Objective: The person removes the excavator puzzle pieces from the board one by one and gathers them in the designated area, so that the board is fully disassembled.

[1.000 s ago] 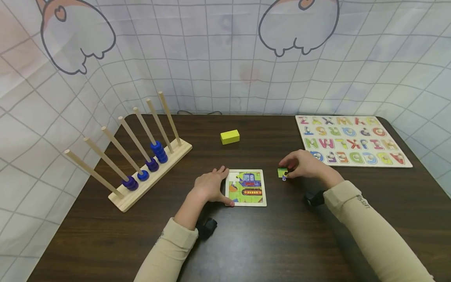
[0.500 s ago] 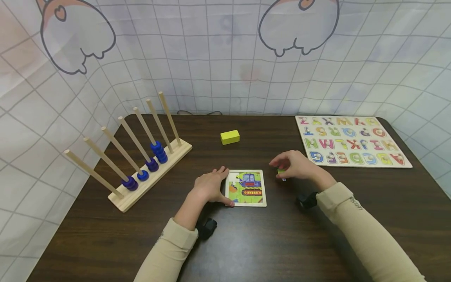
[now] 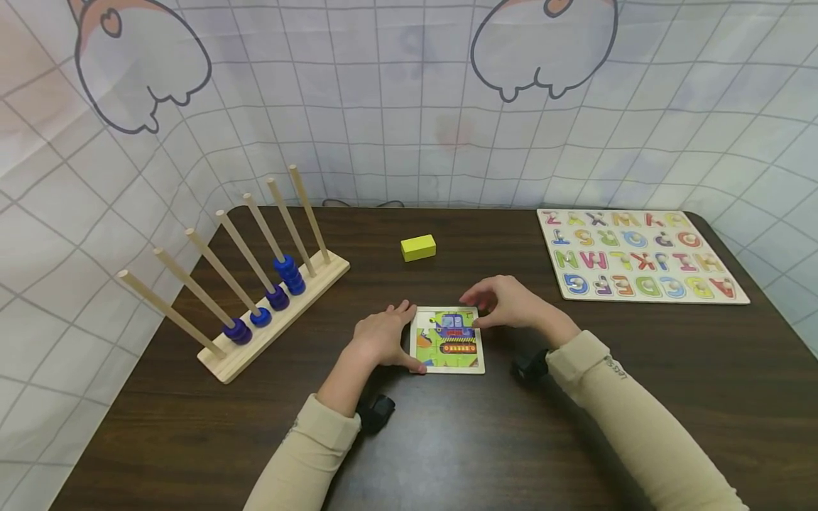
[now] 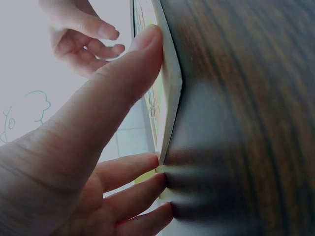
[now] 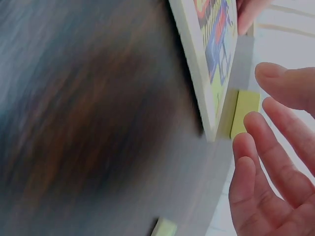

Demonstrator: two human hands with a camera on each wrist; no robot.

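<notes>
A square jigsaw puzzle in a pale wooden tray point(image 3: 479, 370) lies mid-table, its picture a purple tracked digger on green. My left hand point(image 3: 380, 337) spans the tray's left side: the thumb point(image 4: 147, 42) presses on the near corner, and the other fingers stretch along the far-left edge. Over the tray's upper right corner is my right hand point(image 3: 511, 305), thumb and fingers apart with nothing seen between them. A small pale-green-edged piece point(image 5: 165, 228) lies on the table at the bottom of the right wrist view; the right hand covers that spot in the head view.
A yellow block point(image 3: 418, 248) lies behind the puzzle. To the left stands a wooden peg rack point(image 3: 332, 268) with blue and purple rings on some pegs. An alphabet board point(image 3: 645, 301) lies at the back right. A patterned cloth point(image 3: 409, 106) hangs behind the table.
My right hand has moved left, from the small green piece to the puzzle's upper right corner. The left hand and the tray stay in place.
</notes>
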